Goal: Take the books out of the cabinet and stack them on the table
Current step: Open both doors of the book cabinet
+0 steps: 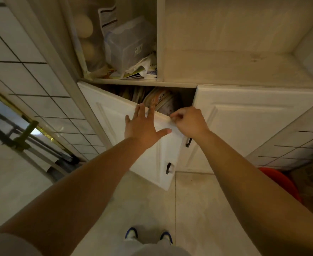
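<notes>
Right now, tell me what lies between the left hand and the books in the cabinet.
In the head view, the top edge of the half-open cabinet door lies between the left hand and the books; its fingertips reach over it.

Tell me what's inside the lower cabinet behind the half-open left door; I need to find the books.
Through the gap above the left door, tightly packed books show, spines and page edges. The door and both hands hide everything lower and deeper.

No text can be read. The small white label [138, 49] on the clear plastic lidded box [128, 43] in the open upper shelf is too blurred, as are the printed marks on the orange-and-white book cover [158, 97] behind the half-open white cabinet door [115, 115].
</notes>
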